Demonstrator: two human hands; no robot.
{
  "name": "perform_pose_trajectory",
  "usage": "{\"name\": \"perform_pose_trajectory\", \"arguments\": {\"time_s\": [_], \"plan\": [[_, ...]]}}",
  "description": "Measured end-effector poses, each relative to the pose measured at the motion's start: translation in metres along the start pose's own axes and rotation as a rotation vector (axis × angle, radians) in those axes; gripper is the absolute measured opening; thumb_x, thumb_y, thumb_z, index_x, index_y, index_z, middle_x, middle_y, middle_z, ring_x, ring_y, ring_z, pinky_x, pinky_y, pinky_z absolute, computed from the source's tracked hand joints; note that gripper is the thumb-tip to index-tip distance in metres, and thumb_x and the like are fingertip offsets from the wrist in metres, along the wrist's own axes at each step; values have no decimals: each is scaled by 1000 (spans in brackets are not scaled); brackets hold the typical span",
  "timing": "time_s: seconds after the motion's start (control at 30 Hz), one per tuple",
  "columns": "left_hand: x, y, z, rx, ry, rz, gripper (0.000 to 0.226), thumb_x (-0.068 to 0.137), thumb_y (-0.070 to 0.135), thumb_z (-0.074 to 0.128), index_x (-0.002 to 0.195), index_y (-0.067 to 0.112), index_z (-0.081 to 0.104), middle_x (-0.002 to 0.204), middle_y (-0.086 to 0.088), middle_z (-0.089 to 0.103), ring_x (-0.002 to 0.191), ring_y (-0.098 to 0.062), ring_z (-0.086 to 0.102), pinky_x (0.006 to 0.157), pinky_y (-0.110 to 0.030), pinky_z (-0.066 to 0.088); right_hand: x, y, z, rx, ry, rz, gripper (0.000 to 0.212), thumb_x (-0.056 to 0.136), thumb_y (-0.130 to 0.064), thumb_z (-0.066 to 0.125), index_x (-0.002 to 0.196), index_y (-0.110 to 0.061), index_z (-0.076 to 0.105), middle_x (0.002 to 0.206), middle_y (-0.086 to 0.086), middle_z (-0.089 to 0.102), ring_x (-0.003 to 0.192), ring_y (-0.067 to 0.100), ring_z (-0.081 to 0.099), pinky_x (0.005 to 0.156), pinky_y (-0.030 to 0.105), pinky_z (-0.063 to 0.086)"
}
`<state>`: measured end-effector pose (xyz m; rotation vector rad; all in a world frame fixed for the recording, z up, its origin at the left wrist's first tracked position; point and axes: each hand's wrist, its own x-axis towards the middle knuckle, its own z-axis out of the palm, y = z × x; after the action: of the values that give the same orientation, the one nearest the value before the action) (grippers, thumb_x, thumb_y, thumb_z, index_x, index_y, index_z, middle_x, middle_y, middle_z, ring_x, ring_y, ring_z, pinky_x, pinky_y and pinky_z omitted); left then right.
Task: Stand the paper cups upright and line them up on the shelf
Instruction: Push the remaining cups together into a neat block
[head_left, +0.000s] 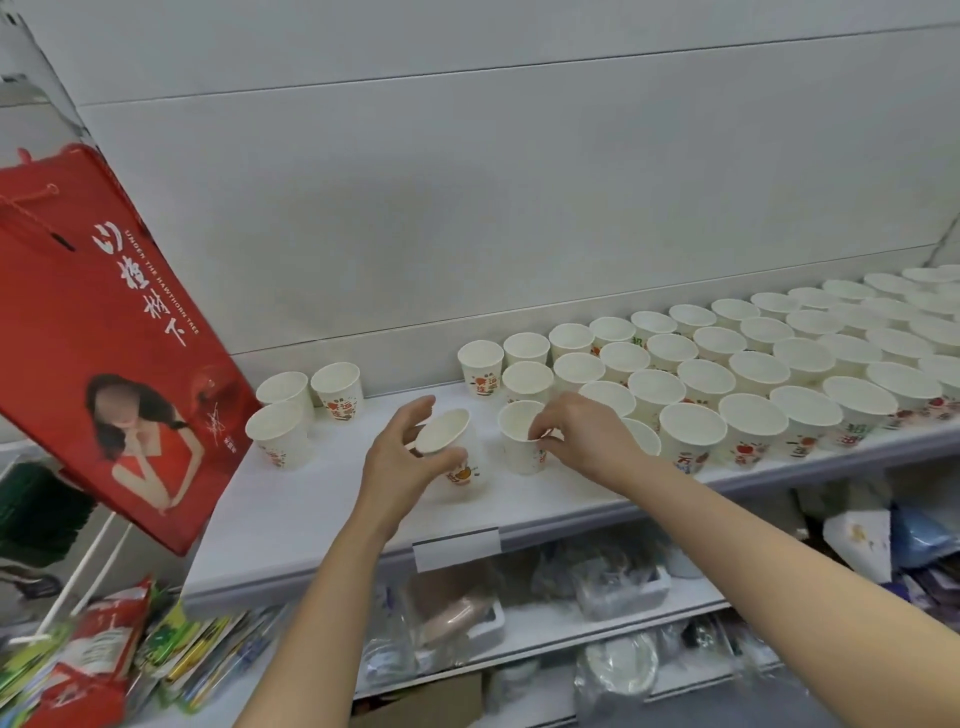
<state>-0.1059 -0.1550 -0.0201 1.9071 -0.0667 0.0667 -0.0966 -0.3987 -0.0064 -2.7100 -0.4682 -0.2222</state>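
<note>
White paper cups with red and green print stand on a white shelf (322, 514). Several rows of upright cups (753, 374) fill the shelf's right part. Three more upright cups (291, 410) stand apart at the left. My left hand (400, 462) holds a tilted cup (447, 441) near the shelf's middle, its mouth facing me. My right hand (576, 431) pinches the rim of an upright cup (522, 439) at the left end of the front row.
A red gift bag (98, 322) with a printed picture hangs at the left, over the shelf's end. A blank price tag holder (457, 548) sits on the shelf's front edge. Lower shelves hold plastic-wrapped goods (613, 587) and coloured packets (104, 654).
</note>
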Motion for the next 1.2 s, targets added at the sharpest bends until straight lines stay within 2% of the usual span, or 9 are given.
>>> {"name": "perform_pose_trajectory", "arguments": {"time_s": [0.1, 0.2, 0.3, 0.43, 0.57, 0.73, 0.97, 1.1, 1.2], "plan": [[-12, 15, 8, 7, -20, 14, 72, 67, 30, 89, 129, 43, 54, 127, 18, 60, 115, 0, 55, 92, -22, 47, -13, 2, -2, 80, 121, -4, 24, 83, -21, 70, 107, -22, 70, 109, -4, 67, 108, 14, 55, 86, 31, 46], [-27, 33, 16, -46, -90, 58, 70, 68, 27, 88, 128, 41, 56, 122, 19, 64, 111, 5, 57, 84, -12, 46, -39, -14, -14, 536, 163, 51, 45, 81, -32, 74, 124, -29, 60, 117, -13, 64, 107, -2, 56, 93, 21, 46], [-40, 49, 32, -87, -172, 99, 68, 69, 20, 87, 128, 37, 58, 120, 15, 66, 112, 1, 59, 88, -18, 50, -65, -27, -11, 834, 69, 74, 69, 75, -37, 78, 134, -42, 45, 126, -18, 57, 111, 0, 55, 91, 18, 47], [-47, 55, 50, -110, -229, 77, 55, 80, 24, 79, 129, 34, 58, 121, 17, 66, 113, 2, 59, 97, -26, 49, -84, -27, 3, 1036, 135, 159, 73, 74, -27, 81, 134, -45, 43, 125, -15, 58, 113, 5, 56, 90, 26, 51], [-27, 43, 59, -68, -79, 27, 42, 90, 41, 64, 130, 38, 54, 132, 23, 55, 114, 5, 54, 105, -33, 45, -100, -23, 10, 1051, 145, 258, 74, 73, -32, 81, 134, -46, 42, 125, -12, 58, 109, 6, 58, 85, 25, 53], [4, 16, 82, 275, -103, -73, 93, 68, 46, 85, 145, 33, 35, 151, 5, 34, 129, -17, 44, 106, -40, 43, -112, -16, 13, 1064, 164, 310, 73, 75, -29, 79, 133, -50, 40, 122, -11, 57, 107, 6, 59, 82, 22, 52], [18, 13, 101, 251, -88, -38, 72, 75, 31, 82, 138, 28, 45, 140, 3, 51, 118, -18, 54, 97, -37, 48, -119, -18, 16, 1019, 147, 307, 69, 73, -29, 80, 125, -55, 41, 120, -16, 57, 107, 5, 58, 85, 24, 53], [24, 17, 94, 248, -180, -62, 95, 66, 32, 87, 146, 29, 36, 148, 4, 41, 122, -19, 50, 99, -38, 45, -120, -18, 18, 1001, 160, 307, 69, 71, -29, 80, 122, -54, 41, 119, -17, 57, 107, 4, 59, 84, 23, 53], [37, 29, 79, 8, -261, -117, 103, 65, 40, 88, 150, 32, 31, 153, 8, 34, 132, -19, 43, 107, -41, 39, -120, -18, 18, 989, 173, 314, 69, 70, -27, 81, 121, -52, 42, 118, -14, 58, 105, 4, 60, 84, 24, 53]]}}
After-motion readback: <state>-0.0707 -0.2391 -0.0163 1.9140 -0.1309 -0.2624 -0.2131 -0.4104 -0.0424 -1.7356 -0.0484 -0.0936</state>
